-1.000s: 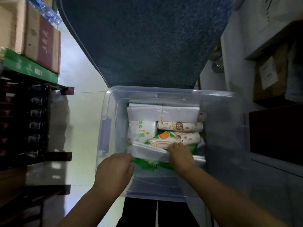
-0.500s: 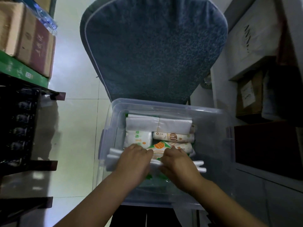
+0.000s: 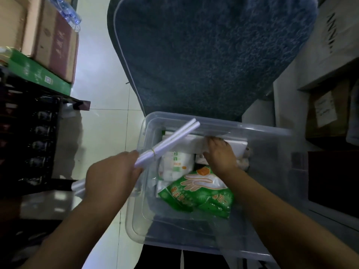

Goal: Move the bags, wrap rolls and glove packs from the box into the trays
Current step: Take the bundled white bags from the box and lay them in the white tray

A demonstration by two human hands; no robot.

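Wrap rolls (image 3: pixel 171 140): two in left hand (image 3: pixel 110 179), above clear box (image 3: pixel 252 129)

Dim, bluish light; the floor (image 3: pixel 101 78) left of the box (image 3: pixel 233 126) glares pale. Edges bend; corners lie dark and soft.

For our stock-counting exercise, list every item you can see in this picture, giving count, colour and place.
clear box: one, transparent, centre foreground.
white rolls: two, white, banded together, above box's left rim.
glove pack: at least one, green, box's near side.
printed pack: one, white and green, box's middle.
folded bags: one stack, white, box's far end.
mat: one, blue, beyond the box.
cartons: several, brown, left shelf.
left hand: grips the white rolls.
right hand: touches the folded bags.
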